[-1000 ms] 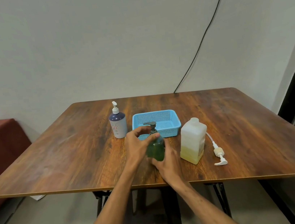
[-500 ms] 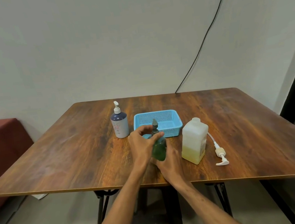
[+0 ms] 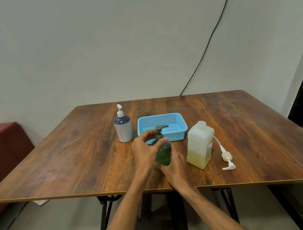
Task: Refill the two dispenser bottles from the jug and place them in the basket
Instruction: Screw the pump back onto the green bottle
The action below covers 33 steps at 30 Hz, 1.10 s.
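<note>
- White-pump bottle (image 3: 123,127): upright, pump on, toward the far edge of the counter (image 3: 71,157), just left of the basket. No hand on it.
- Left hand (image 3: 144,152): comes in from the near edge, forearm angled up and right. Fingers arch over the green bottle's neck, and the thumb lies across its shoulder, pinching round the collar under the pump head.
- Green bottle (image 3: 163,155): mid-counter, between both hands, just in front of the basket's near wall. Roughly upright, spout pointing right. The base is hidden by the right hand, so I can't tell if it sits on the counter.
- Right hand (image 3: 173,167): wraps the lower body from the near side, wrist low over the counter. Fingertips are hidden behind the bottle, but it reads as clamped on.
- Step in hand, my read: turning the pump collar. Can't tell whether loosening or tightening, and the fill level is unreadable through the dark plastic.
- To do it well: the right hand locks the body and the left turns the collar only, not the spout. Keep the bottle vertical, don't squeeze the body, and lift the dip tube straight out.
- Basket (image 3: 177,136): blue, behind the green bottle, nothing visible inside.
- Jug (image 3: 199,143): right of the hands, neck open, yellow liquid in the bottom third.
- Loose pump (image 3: 227,159): lies flat just right of the jug.
</note>
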{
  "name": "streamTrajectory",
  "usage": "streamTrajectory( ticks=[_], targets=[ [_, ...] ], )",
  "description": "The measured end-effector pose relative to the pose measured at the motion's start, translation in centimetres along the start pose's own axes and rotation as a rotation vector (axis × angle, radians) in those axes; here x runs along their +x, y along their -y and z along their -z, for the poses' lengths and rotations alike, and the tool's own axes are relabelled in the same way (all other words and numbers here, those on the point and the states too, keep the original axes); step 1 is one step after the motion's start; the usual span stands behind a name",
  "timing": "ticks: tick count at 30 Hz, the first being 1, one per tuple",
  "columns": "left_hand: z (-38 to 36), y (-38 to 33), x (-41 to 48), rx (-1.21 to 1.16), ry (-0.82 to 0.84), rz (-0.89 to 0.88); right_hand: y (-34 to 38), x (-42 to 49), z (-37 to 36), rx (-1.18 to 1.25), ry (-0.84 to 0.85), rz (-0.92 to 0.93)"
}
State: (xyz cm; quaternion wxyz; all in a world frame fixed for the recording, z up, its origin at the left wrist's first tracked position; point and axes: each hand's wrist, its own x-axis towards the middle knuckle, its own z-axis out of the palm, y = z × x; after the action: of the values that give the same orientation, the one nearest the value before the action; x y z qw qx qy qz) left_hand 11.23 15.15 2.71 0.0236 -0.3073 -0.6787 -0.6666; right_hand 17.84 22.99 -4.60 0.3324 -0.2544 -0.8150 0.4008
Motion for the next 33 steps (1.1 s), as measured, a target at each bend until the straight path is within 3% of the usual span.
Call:
streamTrajectory(
  ticks=[4,10,12,17,20,29,33],
  targets=[
    [-0.6,0.0,0.1,0.027,-0.039,-0.020,-0.2,0.0,0.0,0.002,0.000,0.001],
    [1.6,0.2,1.6,-0.069,0.274,0.044,-0.3,0.2,0.1,0.003,-0.002,0.009],
    [1.7,0.3,1.6,-0.139,0.306,0.065,-0.2,0.1,0.1,0.000,-0.001,0.005],
    [-0.9,0.2,-0.4,-0.030,-0.049,0.027,-0.3,0.2,0.0,-0.003,-0.003,-0.011],
    [-1.6,-0.2,-0.6,0.009,-0.130,-0.005,-0.4,0.1,0.0,-0.012,0.000,0.006],
    [0.8,0.0,1.2,-0.002,0.197,0.005,0.0,-0.1,0.5,-0.004,0.005,0.008],
    [0.9,0.0,1.2,-0.001,0.193,0.021,0.1,-0.1,0.6,-0.015,0.009,-0.006]
  ],
)
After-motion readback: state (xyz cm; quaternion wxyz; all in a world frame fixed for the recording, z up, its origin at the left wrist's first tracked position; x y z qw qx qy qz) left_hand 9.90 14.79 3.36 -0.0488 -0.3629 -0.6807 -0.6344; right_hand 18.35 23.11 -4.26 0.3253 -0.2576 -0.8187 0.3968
